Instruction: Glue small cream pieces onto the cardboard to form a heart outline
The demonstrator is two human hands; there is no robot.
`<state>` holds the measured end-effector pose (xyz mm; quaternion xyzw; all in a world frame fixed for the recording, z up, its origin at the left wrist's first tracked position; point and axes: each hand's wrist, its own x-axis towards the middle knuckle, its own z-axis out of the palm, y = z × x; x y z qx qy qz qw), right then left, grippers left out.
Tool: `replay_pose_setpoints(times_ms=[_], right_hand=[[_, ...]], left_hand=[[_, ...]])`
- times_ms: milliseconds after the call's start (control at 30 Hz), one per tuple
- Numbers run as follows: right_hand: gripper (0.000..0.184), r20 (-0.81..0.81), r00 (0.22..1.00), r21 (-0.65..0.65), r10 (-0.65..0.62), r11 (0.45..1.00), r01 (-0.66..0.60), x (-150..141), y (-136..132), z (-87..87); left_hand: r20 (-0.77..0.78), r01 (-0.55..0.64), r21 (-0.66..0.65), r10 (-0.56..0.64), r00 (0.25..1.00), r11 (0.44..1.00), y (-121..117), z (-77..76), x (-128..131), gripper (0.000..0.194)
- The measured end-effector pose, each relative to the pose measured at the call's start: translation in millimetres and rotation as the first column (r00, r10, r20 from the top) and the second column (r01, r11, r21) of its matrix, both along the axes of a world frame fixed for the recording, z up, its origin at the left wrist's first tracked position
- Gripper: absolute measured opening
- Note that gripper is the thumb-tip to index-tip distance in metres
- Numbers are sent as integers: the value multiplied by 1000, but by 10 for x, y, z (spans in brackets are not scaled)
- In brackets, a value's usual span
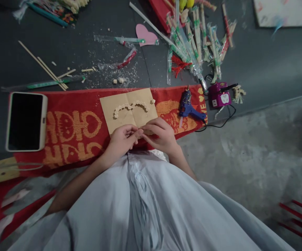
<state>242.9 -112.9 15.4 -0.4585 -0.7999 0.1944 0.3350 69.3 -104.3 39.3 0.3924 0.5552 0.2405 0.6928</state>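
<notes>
1. Head view, the arms: the left forearm slants in from the lower left, and the left hand point(123, 140) lies back up, its thumb and fingertips turned to the right. The right forearm comes up from the lower right; the right hand point(164, 135) is arched, its thumb and fingers pointing left.
2. The fingertips of both hands meet in front of the person, just over the near edge of a brown card point(111, 123). Both hands are bent into a narrow pinch; whether they grip some small piece between them, I cannot tell.
3. On the card lies a curved row of pale pieces point(124, 106), just beyond the fingers. Its long axis runs left to right, rising slightly towards the right; it forms two joined arches, with both outer ends bending towards the person.
4. The card sits askew on a red towel point(74, 99), its crease running away from the person. A small loose piece point(153, 101) lies just beside its right edge.
5. Right of the card, a blue glue gun point(185, 105) rests on the towel, nozzle pointing away from the person.
6. Farther back on the desk point(82, 33) lie wooden sticks point(52, 75) and a pink heart point(144, 33).
</notes>
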Motion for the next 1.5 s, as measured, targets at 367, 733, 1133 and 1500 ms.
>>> replay_pose_setpoints(times_ms=[367, 733, 1133, 1500], right_hand=[[11, -9, 999, 35, -40, 999, 40, -10, -19, -100], [16, 14, 987, -76, -163, 984, 163, 75, 23, -170], [16, 124, 938, -179, -324, 922, 343, 95, 148, -249], [16, 141, 921, -168, -363, 908, 383, 40, 178, -267]], left_hand=[[-66, 2, 74, 3, 998, 997, -57, -79, 3, 47], [-540, 388, 332, -163, 825, 860, 4, -66, -42, 35], [-685, 556, 370, -185, 704, 745, 61, -149, -11, 30], [-723, 731, 329, -338, 602, 598, 69, -204, 12, 33]])
